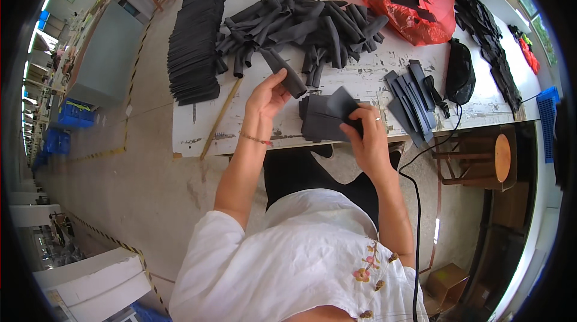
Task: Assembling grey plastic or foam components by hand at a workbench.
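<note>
My left hand [268, 95] is closed around the lower part of a dark grey rolled fabric tube [283, 74], which tilts up toward the heap. Just right of it, my right hand [366, 131] pinches a flat dark fabric piece [342, 103], its free end raised and curved. Under that piece lies a stack of flat dark fabric pieces [321, 125] at the table's near edge. Beyond both hands spreads a loose heap of similar rolled tubes [306, 24].
A long row of stacked dark pieces [195, 36] lines the left side. A wooden stick [221, 119] lies near the front edge. To the right are dark strips [410, 97], a red plastic bag [415, 3], a black pouch [460, 72], a black cable [415, 202] and a wooden stool [502, 158].
</note>
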The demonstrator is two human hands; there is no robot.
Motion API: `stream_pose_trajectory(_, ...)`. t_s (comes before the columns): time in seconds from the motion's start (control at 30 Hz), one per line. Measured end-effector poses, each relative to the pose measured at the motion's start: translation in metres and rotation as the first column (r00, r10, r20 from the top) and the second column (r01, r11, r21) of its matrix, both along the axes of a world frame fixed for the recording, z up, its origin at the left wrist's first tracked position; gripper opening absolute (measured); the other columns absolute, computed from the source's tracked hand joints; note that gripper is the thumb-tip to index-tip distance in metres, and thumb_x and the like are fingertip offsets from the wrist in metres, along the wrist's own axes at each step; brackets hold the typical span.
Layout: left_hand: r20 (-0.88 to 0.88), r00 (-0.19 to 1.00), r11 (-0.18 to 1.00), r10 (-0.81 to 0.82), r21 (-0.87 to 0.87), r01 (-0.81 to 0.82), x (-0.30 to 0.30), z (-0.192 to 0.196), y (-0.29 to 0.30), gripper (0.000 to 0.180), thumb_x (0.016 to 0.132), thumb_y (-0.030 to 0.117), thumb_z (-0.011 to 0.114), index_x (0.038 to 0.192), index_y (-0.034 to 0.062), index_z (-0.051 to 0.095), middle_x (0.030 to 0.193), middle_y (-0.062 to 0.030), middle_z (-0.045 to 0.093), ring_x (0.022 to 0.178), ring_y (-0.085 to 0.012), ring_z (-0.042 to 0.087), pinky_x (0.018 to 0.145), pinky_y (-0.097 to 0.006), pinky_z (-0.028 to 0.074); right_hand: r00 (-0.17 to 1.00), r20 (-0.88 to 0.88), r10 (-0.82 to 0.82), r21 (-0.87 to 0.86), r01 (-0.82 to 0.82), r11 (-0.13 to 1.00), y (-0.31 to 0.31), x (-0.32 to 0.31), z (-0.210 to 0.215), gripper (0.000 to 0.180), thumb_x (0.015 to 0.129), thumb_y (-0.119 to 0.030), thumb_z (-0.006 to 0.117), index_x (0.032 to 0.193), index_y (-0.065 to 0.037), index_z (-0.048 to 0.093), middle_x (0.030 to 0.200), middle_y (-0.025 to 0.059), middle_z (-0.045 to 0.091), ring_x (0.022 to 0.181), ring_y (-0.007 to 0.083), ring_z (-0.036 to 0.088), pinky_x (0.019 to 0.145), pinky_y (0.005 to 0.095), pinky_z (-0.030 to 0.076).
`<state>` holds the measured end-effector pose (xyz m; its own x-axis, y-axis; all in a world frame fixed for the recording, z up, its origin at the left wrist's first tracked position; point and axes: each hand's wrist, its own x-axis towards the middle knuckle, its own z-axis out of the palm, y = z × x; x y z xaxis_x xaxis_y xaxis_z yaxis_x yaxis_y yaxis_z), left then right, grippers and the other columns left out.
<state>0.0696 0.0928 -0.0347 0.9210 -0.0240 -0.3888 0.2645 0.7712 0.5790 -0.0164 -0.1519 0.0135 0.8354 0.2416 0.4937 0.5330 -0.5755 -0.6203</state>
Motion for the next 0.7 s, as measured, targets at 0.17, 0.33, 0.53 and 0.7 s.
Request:
stream_pose_trajectory(0.17, 0.0, 0.999, 0.989, -0.047, -0.137, 0.046, -0.008, 0.005, -0.008, 0.022, 0.084, 0.011, 0.073, 0.1, 0.0026, 0.061, 0.098, -0.0089, 0.066, 0.088, -0.0215, 0.065, 0.084, -0.04, 0.056, 0.996, -0.091, 0.01, 0.017, -0.009, 1.0, 0.008, -0.005, 0.007, 0.054, 0.08, -0.004, 0.07, 0.13, -0.003, 0.05, 0.106, 0.014, 0.062, 0.093, 0.0314, 0.055, 0.082, 0.0404, 0.042)
stream_pose_trajectory(0.33, 0.1, 0.994, 0.999, -0.046, -0.013, 0.048, -0.017, 0.02, -0.027, 0.026, 0.086, 0.014, 0.071, 0.104, 0.0026, 0.055, 0.097, -0.0163, 0.065, 0.091, -0.0323, 0.067, 0.079, -0.043, 0.059, 0.999, 0.041, 0.005, -0.06, -0.002, 0.998, 0.009, -0.005, 0.007, 0.042, 0.078, -0.003, 0.07, 0.119, -0.011, 0.063, 0.108, 0.0078, 0.058, 0.09, 0.0274, 0.054, 0.079, 0.0385, 0.041)
stream_pose_trajectory(0.53, 0.126, 0.987, 0.985, -0.103, 0.154, 0.084, -0.02, 0.025, -0.039, 0.028, 0.093, 0.019, 0.063, 0.109, -0.0013, 0.054, 0.107, -0.0181, 0.066, 0.092, -0.0319, 0.068, 0.074, -0.038, 0.061, 0.996, 0.08, -0.027, -0.155, 0.039, 0.987, 0.011, -0.003, 0.012, 0.038, 0.079, -0.003, 0.068, 0.116, -0.012, 0.066, 0.101, 0.0067, 0.055, 0.089, 0.0256, 0.054, 0.078, 0.0383, 0.041)
stream_pose_trajectory(0.7, 0.141, 0.974, 0.979, -0.176, 0.13, 0.158, -0.023, 0.028, -0.039, 0.026, 0.094, 0.017, 0.059, 0.112, 0.0007, 0.051, 0.109, -0.0218, 0.064, 0.094, -0.0344, 0.067, 0.077, -0.04, 0.059, 0.987, 0.146, -0.071, -0.287, 0.111, 0.952, 0.005, 0.003, 0.016, 0.039, 0.077, -0.002, 0.064, 0.114, -0.012, 0.066, 0.101, 0.006, 0.054, 0.09, 0.025, 0.053, 0.08, 0.0385, 0.042)
